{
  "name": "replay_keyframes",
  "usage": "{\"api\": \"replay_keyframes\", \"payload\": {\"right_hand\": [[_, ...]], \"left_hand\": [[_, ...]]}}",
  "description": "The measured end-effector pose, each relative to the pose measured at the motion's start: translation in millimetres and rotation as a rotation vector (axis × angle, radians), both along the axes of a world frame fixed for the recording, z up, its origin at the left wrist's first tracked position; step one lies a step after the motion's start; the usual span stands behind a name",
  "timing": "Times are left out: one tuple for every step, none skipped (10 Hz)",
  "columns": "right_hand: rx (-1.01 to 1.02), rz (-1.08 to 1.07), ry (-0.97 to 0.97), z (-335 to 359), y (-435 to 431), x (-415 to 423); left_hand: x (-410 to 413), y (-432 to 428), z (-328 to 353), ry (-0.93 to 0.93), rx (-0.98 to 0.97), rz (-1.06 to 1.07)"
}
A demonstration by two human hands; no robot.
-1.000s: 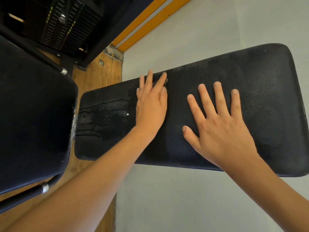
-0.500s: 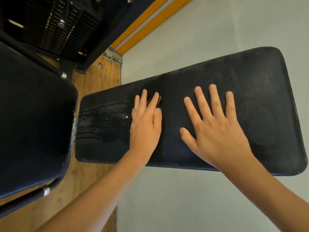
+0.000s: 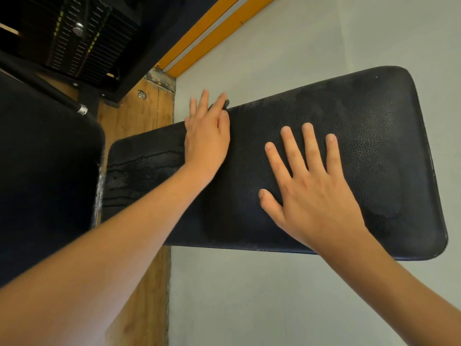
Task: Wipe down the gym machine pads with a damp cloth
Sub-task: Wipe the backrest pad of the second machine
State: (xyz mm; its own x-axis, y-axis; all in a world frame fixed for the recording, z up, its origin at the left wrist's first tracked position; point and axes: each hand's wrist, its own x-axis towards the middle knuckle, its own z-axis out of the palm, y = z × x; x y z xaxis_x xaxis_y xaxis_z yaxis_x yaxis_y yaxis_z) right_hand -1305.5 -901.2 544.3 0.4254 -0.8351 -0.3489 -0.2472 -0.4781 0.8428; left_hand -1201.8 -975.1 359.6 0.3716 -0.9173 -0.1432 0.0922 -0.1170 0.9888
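The left hand [image 3: 207,136], fingers flat, is pressing the cloth [image 3: 225,104] against the pad's [image 3: 374,146] far edge, the flat right hand [image 3: 316,196] is bracing mid-pad, and only the left end is looking wet, seemingly leaving the rest.

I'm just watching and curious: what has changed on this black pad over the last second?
The left hand, pressing a dark cloth, slid toward the person, then back out to the far edge of the pad, fingertips now past it. The right hand stayed spread flat on the pad. Nothing was grabbed or released.
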Motion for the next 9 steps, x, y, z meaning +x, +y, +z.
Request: {"api": "replay_keyframes", "payload": {"right_hand": [[0.002,0.0,-0.009,-0.2,0.0,-0.8],[0.0,0.002,-0.003,0.5,0.1,-1.8],[-0.005,0.006,-0.002,0.3,0.3,-1.7],[0.003,0.001,-0.004,-0.3,0.4,-0.2],[0.003,-0.004,0.004,0.5,1.1,-0.9],[0.002,-0.006,0.001,1.0,0.0,0.0],[0.007,-0.006,0.001,0.1,-0.6,0.7],[0.01,-0.007,-0.004,-0.2,0.5,0.3],[0.009,-0.009,-0.013,-0.2,0.1,0.6]], "left_hand": [[10.7,-12.2,-5.0,-0.012,-0.021,-0.046],[7.0,3.6,-9.3,-0.032,-0.028,-0.056],[-5.4,39.6,-17.3,-0.038,-0.021,-0.039],[-20.2,84.6,-28.7,-0.043,-0.027,-0.032],[-31.7,110.3,-33.7,-0.063,-0.049,-0.045],[-26.0,96.5,-33.6,-0.06,-0.051,-0.034],[-11.6,70.0,-34.6,-0.046,-0.035,-0.03],[4.5,42.3,-37.8,-0.05,-0.024,-0.047],[14.4,23.6,-37.4,-0.045,-0.011,-0.064]]}}
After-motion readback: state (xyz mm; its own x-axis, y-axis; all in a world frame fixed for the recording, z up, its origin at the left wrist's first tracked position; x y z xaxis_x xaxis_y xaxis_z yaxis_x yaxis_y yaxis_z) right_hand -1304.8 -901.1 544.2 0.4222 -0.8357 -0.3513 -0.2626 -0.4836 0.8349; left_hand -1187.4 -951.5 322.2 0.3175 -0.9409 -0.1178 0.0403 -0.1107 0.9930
